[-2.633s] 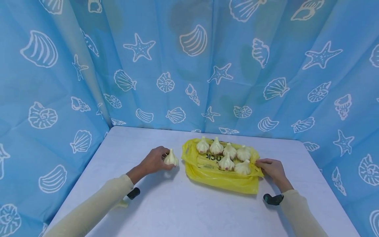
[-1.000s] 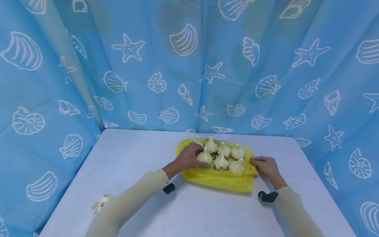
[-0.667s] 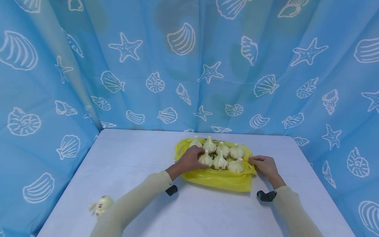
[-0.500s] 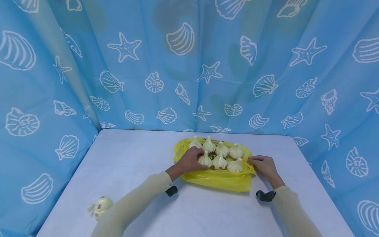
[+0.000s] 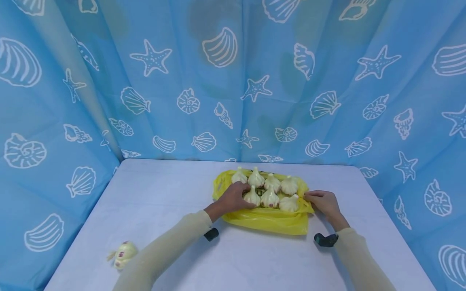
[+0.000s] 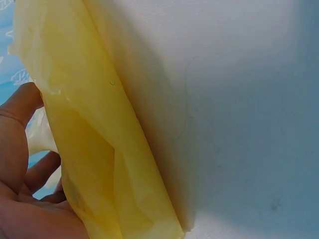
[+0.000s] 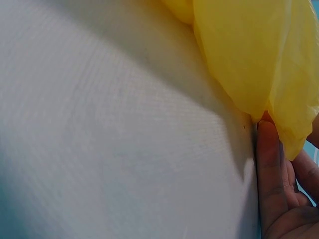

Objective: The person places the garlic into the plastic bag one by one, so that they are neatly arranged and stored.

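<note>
A yellow plastic bag (image 5: 265, 218) lies flat on the white table (image 5: 164, 194) with several garlic bulbs standing on it. My left hand (image 5: 243, 194) sits at the bag's left side, its fingers curled round the front-left garlic bulb (image 5: 252, 197). In the left wrist view the left hand (image 6: 25, 174) curls over the bag (image 6: 99, 149), with a pale bulb partly hidden behind the bag's edge. My right hand (image 5: 310, 198) pinches the bag's right edge. In the right wrist view one of its fingers (image 7: 269, 169) lies against the bag (image 7: 259, 55).
One more garlic bulb (image 5: 121, 254) lies on its side near the table's front left corner. Blue curtains printed with shells and starfish close in the back and both sides. Bare tabletop lies left of and in front of the bag.
My left hand carried a garlic bulb from the table left of the bag onto the bag's front-left part. Over the last second both hands have stayed almost still.
</note>
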Motion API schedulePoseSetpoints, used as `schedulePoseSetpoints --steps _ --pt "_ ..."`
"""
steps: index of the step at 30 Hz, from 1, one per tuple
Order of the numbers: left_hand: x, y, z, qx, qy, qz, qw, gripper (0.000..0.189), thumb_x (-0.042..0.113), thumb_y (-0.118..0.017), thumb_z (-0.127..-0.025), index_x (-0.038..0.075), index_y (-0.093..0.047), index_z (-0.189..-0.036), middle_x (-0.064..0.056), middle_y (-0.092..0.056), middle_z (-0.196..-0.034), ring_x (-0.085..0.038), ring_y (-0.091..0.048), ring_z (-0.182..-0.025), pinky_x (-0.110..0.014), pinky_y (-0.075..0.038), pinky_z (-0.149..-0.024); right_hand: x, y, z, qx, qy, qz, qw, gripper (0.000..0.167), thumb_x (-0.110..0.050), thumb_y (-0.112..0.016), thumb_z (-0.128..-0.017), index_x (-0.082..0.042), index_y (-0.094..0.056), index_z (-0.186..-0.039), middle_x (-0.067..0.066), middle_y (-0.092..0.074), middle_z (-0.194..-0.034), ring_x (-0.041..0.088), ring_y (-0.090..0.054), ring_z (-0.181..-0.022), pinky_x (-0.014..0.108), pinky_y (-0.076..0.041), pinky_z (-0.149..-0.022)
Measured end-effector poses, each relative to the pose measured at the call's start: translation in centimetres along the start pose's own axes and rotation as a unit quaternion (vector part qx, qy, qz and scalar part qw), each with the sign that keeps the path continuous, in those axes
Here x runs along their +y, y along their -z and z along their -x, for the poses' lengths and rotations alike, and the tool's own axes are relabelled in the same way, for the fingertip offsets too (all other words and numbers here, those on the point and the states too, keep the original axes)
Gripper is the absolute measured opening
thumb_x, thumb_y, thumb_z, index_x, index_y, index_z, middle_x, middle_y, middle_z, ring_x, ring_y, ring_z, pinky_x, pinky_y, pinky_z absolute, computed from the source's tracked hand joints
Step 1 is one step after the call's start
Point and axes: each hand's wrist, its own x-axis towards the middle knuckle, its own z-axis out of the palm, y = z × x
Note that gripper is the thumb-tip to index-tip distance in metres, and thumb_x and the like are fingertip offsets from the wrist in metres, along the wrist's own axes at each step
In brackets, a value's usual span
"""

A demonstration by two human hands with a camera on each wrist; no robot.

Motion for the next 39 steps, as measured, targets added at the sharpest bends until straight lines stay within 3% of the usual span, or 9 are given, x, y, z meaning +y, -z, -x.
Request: schedulePoseSetpoints --steps 8,14,22,34,39 --pt "-0.3 -0.2 -0.2 0.005 -0.010 0.007 0.9999 0.051 0.038 -0.083 -0.077 0.007 -0.066 -0.113 0.000 -0.061 -0.104 -0.017 -0.055 -0.092 -0.029 -0.048 -0.083 -0.3 0.3 0.2 -0.003 0.003 0.001 1.0000 0.047 -0.036 -0.068 -0.091 0.000 -0.065 -0.121 0.021 -0.056 -0.129 0.032 -0.052 -0.109 0.042 -0.048 -0.096" --pt "-0.3 -0.2 -0.2 0.003 -0.010 0.007 0.9999 0.054 0.038 -0.083 -0.077 0.006 -0.065 -0.116 -0.001 -0.061 -0.107 -0.016 -0.055 -0.094 -0.030 -0.048 -0.085 -0.5 0.3 0.4 -0.004 0.004 -0.001 1.0000 0.048 -0.037 -0.069 -0.090 0.001 -0.066 -0.120 0.022 -0.057 -0.127 0.031 -0.053 -0.107 0.039 -0.049 -0.092" --pt "-0.2 0.0 -0.3 -0.010 -0.007 0.009 0.9999 0.053 0.041 -0.083 -0.076 0.009 -0.063 -0.112 0.003 -0.057 -0.099 -0.017 -0.051 -0.089 -0.028 -0.046 -0.079 -0.6 0.5 0.2 -0.005 -0.004 -0.003 1.0000 0.048 -0.038 -0.068 -0.091 -0.001 -0.066 -0.121 0.021 -0.056 -0.129 0.031 -0.052 -0.109 0.042 -0.047 -0.096" --pt "0.3 0.1 -0.1 -0.025 0.009 -0.005 0.9996 0.062 0.042 -0.083 -0.076 0.009 -0.060 -0.123 0.001 -0.058 -0.110 -0.017 -0.053 -0.097 -0.029 -0.047 -0.087 -0.1 0.5 0.1 -0.006 -0.004 -0.003 1.0000 0.050 -0.039 -0.068 -0.090 -0.001 -0.065 -0.122 0.021 -0.056 -0.130 0.033 -0.051 -0.110 0.044 -0.046 -0.097" --pt "0.4 0.9 0.1 -0.026 0.010 0.002 0.9996 0.064 0.041 -0.083 -0.076 0.008 -0.059 -0.125 -0.002 -0.059 -0.114 -0.018 -0.054 -0.100 -0.029 -0.048 -0.089 0.0 0.3 0.2 -0.005 0.000 -0.005 1.0000 0.049 -0.038 -0.070 -0.089 -0.001 -0.066 -0.121 0.021 -0.057 -0.128 0.031 -0.053 -0.108 0.042 -0.049 -0.095"
